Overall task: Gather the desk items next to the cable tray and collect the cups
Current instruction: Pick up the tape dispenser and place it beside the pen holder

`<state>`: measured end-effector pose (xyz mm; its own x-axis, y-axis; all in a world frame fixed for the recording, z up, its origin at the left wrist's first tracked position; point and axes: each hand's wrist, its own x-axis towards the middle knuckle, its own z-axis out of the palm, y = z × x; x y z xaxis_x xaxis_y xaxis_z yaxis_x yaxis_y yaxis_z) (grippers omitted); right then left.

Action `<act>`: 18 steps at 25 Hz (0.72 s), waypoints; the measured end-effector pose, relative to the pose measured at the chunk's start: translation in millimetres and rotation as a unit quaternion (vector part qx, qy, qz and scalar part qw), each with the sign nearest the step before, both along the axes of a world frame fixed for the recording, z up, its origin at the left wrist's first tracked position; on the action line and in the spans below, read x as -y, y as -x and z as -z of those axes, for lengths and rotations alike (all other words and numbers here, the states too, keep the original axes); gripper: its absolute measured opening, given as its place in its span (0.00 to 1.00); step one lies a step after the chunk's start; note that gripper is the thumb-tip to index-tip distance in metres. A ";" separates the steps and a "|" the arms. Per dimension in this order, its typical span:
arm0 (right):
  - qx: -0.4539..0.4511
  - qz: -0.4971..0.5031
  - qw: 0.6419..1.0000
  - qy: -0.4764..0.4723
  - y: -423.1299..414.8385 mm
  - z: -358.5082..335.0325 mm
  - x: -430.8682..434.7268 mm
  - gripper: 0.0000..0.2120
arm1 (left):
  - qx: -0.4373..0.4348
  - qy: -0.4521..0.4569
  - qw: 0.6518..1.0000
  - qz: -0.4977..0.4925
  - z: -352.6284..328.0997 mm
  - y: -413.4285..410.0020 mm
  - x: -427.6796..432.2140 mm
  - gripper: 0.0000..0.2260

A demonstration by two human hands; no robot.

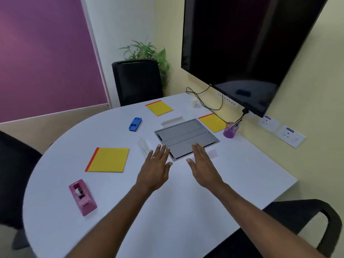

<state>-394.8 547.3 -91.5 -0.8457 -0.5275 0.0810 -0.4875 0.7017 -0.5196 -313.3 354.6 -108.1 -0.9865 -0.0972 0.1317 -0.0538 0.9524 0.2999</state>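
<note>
Left hand (pixel 157 164), right hand (pixel 202 163) flat, fingertips at cable tray (pixel 186 135) near edge.

A thin, pale metal ring (pixel 153 157) sits on one finger of the left grip (pixel 156 165). Both forearms (pixel 111 211) are bare to the picture's edge; fingernails are short.

Purple panel (pixel 46 53), wall screen (pixel 242 43)

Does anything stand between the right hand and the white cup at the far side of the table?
Only the grey cable tray lies between the right hand and the white cup, and it is flat in the table. A black cable runs close beside the cup on its right.
</note>
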 end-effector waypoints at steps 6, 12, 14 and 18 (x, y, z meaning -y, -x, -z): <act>0.008 -0.065 0.998 0.005 -109.9 8.3 23.0 0.30 | -0.001 0.002 0.998 -0.068 -12.8 -126.3 26.1 0.26; 0.027 -0.111 0.993 0.009 -179.0 18.3 66.2 0.30 | 0.018 -0.013 0.992 -0.122 -4.2 -215.9 69.3 0.27; 0.030 -0.123 0.992 0.008 -192.5 23.7 88.5 0.30 | 0.012 -0.035 0.989 -0.146 2.3 -238.6 90.6 0.27; 0.058 -0.131 0.990 0.005 -219.1 36.3 141.1 0.32 | 0.015 -0.122 0.976 -0.178 15.6 -278.8 134.3 0.27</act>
